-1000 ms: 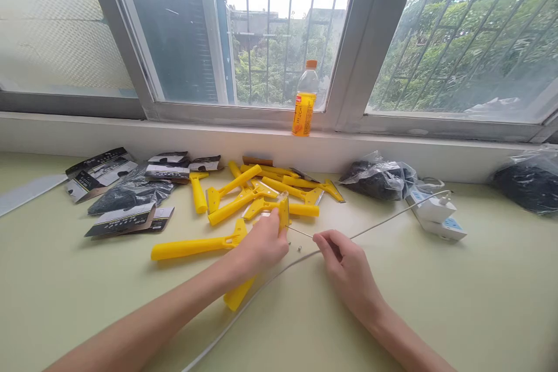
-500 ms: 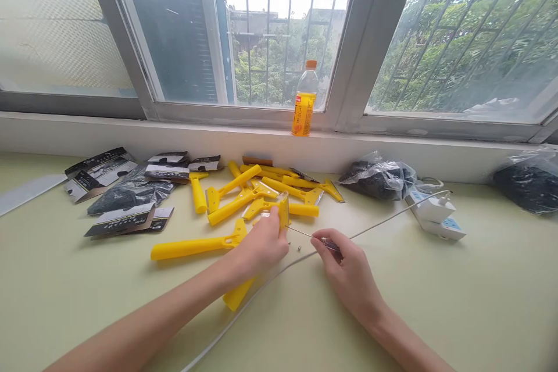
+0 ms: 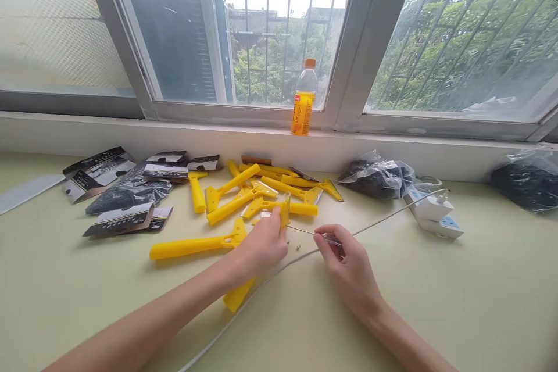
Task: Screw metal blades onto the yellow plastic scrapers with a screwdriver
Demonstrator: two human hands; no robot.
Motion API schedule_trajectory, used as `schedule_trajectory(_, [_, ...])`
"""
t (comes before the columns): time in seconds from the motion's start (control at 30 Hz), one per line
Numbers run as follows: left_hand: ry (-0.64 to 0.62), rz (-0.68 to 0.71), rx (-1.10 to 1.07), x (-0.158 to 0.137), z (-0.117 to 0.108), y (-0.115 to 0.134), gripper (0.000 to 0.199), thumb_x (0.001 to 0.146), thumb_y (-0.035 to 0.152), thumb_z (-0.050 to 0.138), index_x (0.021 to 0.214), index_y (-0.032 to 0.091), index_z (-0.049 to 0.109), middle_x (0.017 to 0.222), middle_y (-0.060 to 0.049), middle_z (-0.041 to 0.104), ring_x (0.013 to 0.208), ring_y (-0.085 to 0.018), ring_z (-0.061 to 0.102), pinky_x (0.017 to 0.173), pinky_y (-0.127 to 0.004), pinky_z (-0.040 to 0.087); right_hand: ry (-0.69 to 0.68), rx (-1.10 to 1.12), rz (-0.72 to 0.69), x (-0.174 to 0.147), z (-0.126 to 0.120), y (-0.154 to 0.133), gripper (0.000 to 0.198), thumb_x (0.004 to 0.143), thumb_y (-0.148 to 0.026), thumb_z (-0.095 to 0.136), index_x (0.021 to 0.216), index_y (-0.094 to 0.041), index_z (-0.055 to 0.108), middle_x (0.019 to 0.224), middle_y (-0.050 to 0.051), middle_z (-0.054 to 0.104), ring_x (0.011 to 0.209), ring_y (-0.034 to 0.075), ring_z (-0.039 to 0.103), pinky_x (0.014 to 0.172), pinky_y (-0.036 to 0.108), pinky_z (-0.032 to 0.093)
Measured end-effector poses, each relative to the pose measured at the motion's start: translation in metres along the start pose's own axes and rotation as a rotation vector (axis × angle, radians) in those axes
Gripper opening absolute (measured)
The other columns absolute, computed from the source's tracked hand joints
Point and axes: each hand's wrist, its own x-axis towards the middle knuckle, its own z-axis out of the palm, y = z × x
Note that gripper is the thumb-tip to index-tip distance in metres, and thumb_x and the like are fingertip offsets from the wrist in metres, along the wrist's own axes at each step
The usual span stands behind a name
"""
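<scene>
My left hand [image 3: 265, 242] is closed on the head of a yellow scraper [image 3: 284, 209], held upright above the table; its handle [image 3: 238, 296] shows below my forearm. In my closed right hand [image 3: 346, 256] is a screwdriver [image 3: 300, 229], its thin metal shaft pointing left with the tip at the scraper head. Whether the tip sits in a screw is too small to tell. A small screw [image 3: 298, 247] lies on the table just below the shaft. Another yellow scraper [image 3: 187, 247] rests left of my left hand, and several more [image 3: 235, 203] are piled behind it.
A white cable [image 3: 261, 289] crosses the table under my hands to a power strip [image 3: 431, 215]. Black-and-white card packaging [image 3: 120, 221] and a bag of black items [image 3: 131, 189] lie left. Another bag [image 3: 377, 177] is right. A drink bottle [image 3: 304, 102] stands on the sill.
My right hand has turned slightly around the screwdriver and shifted a little to the right. My left hand stays on the scraper. The whole view has shifted slightly.
</scene>
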Motion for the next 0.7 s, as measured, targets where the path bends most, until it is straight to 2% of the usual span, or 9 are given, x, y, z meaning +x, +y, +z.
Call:
schedule_trajectory(0.13, [-0.001,0.025,0.081,-0.001,-0.006,0.003,0.018,0.096,0.024,0.042,0.108,0.019,0.053,0.100,-0.010,0.068,0.091,-0.025,0.065,0.077,-0.033,0.044,0.041,0.026,0.105,0.002,-0.003,-0.001,0.040,0.093,-0.060,0.059,0.096,-0.020,0.064,0.080,0.001,0.062,0.072,0.012,0.053,0.065,0.024,0.041])
schedule_trajectory(0.3, [0.079,0.051,0.352,-0.005,-0.018,0.013,0.044,0.095,0.020,0.040,0.137,0.021,0.052,0.096,-0.010,0.072,0.090,-0.028,0.068,0.070,-0.035,0.041,0.072,0.078,0.145,0.003,-0.004,-0.001,0.043,0.091,-0.062,0.061,0.094,-0.019,0.064,0.089,0.003,0.066,0.083,0.014,0.059,0.071,0.024,0.043])
schedule_trajectory(0.4, [0.047,0.041,0.459,-0.008,-0.019,0.017,0.051,0.093,0.020,0.040,0.144,0.018,0.049,0.094,-0.012,0.073,0.087,-0.030,0.068,0.068,-0.036,0.040,0.070,0.083,0.137,0.003,-0.003,-0.002,0.043,0.090,-0.062,0.061,0.094,-0.018,0.064,0.085,0.003,0.065,0.079,0.014,0.057,0.069,0.024,0.043])
schedule_trajectory(0.5, [-0.023,0.016,0.451,-0.010,-0.019,0.020,0.051,0.095,0.023,0.036,0.144,0.016,0.050,0.098,-0.015,0.073,0.088,-0.032,0.068,0.069,-0.037,0.041,0.061,0.081,0.127,0.003,-0.002,-0.003,0.043,0.091,-0.061,0.061,0.094,-0.018,0.064,0.081,0.002,0.062,0.074,0.013,0.054,0.067,0.024,0.042])
schedule_trajectory(0.63, [-0.041,-0.011,0.392,-0.011,-0.021,0.021,0.054,0.097,0.025,0.032,0.148,0.015,0.047,0.113,-0.019,0.070,0.101,-0.036,0.066,0.078,-0.040,0.044,0.057,0.078,0.117,0.003,-0.002,-0.002,0.043,0.091,-0.060,0.061,0.093,-0.018,0.065,0.078,0.002,0.059,0.071,0.013,0.050,0.065,0.024,0.040])
schedule_trajectory(0.7, [-0.103,-0.023,0.325,-0.011,-0.023,0.019,0.056,0.096,0.026,0.035,0.151,0.015,0.044,0.118,-0.020,0.068,0.107,-0.037,0.064,0.083,-0.041,0.045,0.052,0.078,0.110,0.003,-0.002,-0.002,0.043,0.092,-0.060,0.061,0.093,-0.017,0.065,0.077,0.002,0.058,0.070,0.012,0.049,0.063,0.024,0.039])
